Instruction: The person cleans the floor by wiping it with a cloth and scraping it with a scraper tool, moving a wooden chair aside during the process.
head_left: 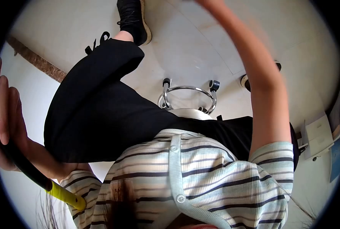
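Observation:
My left hand (11,122) is at the left edge of the head view, with its fingers curled around a black curved band (25,164). That band ends in a bright yellow section (66,195) in front of my striped sleeve. Part of the hand lies in the dark rim of the picture. My right arm is bent and reaches to the top edge, slightly blurred. Only the wrist end of my right hand (210,3) shows there; its fingers are cut off by the frame.
I sit above a pale tiled floor (185,49). Below me is a stool with a chrome ring (191,87) and casters. My black shoe (131,21) is at the top. Papers and a white box (318,133) are at the right, beside a blue sheet (336,160). A brown strip (36,57) runs at upper left.

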Demonstrator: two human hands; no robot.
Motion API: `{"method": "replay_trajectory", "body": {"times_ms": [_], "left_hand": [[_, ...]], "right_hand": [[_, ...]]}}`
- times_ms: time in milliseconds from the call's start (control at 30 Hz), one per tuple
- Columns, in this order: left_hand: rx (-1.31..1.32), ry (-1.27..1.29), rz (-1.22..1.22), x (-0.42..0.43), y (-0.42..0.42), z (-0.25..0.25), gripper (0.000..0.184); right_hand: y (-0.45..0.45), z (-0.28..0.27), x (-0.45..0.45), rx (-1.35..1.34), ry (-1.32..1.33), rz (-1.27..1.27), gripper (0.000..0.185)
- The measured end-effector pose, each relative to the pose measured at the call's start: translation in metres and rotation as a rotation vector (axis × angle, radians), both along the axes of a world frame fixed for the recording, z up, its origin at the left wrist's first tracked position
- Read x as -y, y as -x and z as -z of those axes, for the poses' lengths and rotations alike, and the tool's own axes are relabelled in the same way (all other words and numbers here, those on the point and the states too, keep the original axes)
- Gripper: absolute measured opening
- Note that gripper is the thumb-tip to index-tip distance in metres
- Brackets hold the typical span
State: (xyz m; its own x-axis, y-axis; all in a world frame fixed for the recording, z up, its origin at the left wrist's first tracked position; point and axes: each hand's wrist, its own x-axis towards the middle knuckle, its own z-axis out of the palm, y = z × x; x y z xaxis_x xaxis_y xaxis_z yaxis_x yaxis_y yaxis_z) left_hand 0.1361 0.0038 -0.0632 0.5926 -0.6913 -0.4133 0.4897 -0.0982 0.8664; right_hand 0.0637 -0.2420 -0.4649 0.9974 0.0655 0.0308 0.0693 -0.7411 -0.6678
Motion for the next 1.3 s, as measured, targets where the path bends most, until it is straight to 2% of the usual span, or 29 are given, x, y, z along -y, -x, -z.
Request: {"method": "replay_trajectory", "body": {"times_ms": [33,100,133,167,200,233,300,333,400,433,500,533,567,600,667,733,767,800,867,900,967,1033,1067,1167,1233,1300], "left_hand": [[0.002,-0.013,-0.024,0.002,0.002,-0.001,0.045],[0.000,-0.033,-0.057,-0.002,0.005,0.000,0.046],[-0.013,-0.039,-0.055,-0.003,0.006,0.000,0.046],[-0.021,-0.045,-0.054,-0.004,0.006,0.001,0.046],[-0.030,-0.051,-0.053,-0.006,0.007,0.002,0.046],[-0.045,-0.027,-0.021,-0.009,0.006,0.005,0.048],[-0.071,-0.006,0.017,-0.032,0.013,0.003,0.049],[0.218,-0.388,-0.102,-0.061,0.026,-0.014,0.044],[0.093,-0.329,0.042,-0.041,0.019,-0.009,0.034],[0.087,-0.312,0.051,-0.054,0.017,-0.010,0.034],[0.072,-0.429,-0.068,-0.076,0.016,-0.017,0.023],[0.032,-0.469,-0.094,-0.074,0.018,-0.016,0.019],[-0.007,-0.508,-0.121,-0.071,0.020,-0.015,0.017],[0.312,-0.883,-0.387,-0.051,0.035,-0.007,0.017],[0.650,-1.244,-0.667,-0.054,0.037,-0.006,0.018],[0.244,-0.690,-0.186,-0.112,0.006,-0.019,0.023],[0.152,-0.541,-0.118,-0.100,0.009,-0.018,0.028],[0.128,-0.461,-0.150,-0.060,0.024,-0.008,0.035],[0.119,-0.408,-0.202,-0.027,0.028,-0.002,0.051],[0.114,-0.404,-0.233,-0.020,0.029,-0.002,0.052],[0.158,-0.421,-0.257,-0.007,0.031,-0.002,0.053],[0.209,-0.469,-0.315,0.013,0.034,-0.001,0.052],[0.198,-0.470,-0.327,0.020,0.034,-0.004,0.052],[0.185,-0.454,-0.338,0.039,0.030,-0.013,0.050],[0.161,-0.458,-0.329,0.042,0.021,-0.014,0.047],[0.144,-0.462,-0.333,0.050,0.014,-0.014,0.045]], "right_hand": [[0.037,0.011,-0.015,-0.417,-0.170,-0.181,0.046],[0.115,-0.032,-0.055,-0.037,-0.159,-0.252,0.070],[0.156,-0.028,-0.075,-0.167,-0.225,-0.332,0.080],[0.186,-0.041,-0.090,-0.246,-0.304,-0.427,0.080],[0.209,-0.052,-0.110,-0.300,-0.399,-0.486,0.073],[0.226,-0.058,-0.129,-0.240,-0.425,-0.585,0.063],[0.246,-0.067,-0.172,-0.225,-0.573,-0.655,0.036],[0.253,-0.064,-0.198,-0.204,-0.572,-0.684,0.026],[0.258,-0.047,-0.234,-0.156,-0.449,-0.833,0.019],[0.268,-0.028,-0.252,-0.169,-0.437,-0.820,0.019],[0.287,0.014,-0.273,-0.452,-0.177,-0.753,0.015],[0.271,0.014,-0.252,-0.247,-0.182,-0.902,0.011],[0.264,0.018,-0.238,-0.214,-0.194,-0.861,0.011],[0.256,0.024,-0.225,-0.176,-0.206,-0.828,0.011],[0.224,0.026,-0.160,-0.086,-0.268,-0.773,0.011],[0.188,0.027,-0.095,0.021,-0.247,-0.708,0.012],[0.165,0.025,-0.065,0.062,-0.193,-0.669,0.014],[0.136,0.021,-0.032,0.096,-0.048,-0.645,0.025],[0.077,0.025,0.007,0.138,0.208,-0.436,0.027],[0.040,0.022,0.026,0.066,0.228,-0.275,0.030],[-0.008,-0.026,0.042,0.296,0.100,-0.003,0.035],[-0.021,-0.029,0.038,0.386,0.230,0.044,0.027],[-0.008,-0.031,0.029,0.385,0.204,0.006,0.029],[0.073,-0.032,-0.001,0.146,0.037,-0.181,0.026],[0.150,-0.014,-0.020,0.027,0.066,-0.275,0.026],[0.192,-0.025,-0.005,0.025,0.207,-0.591,0.024]]}}
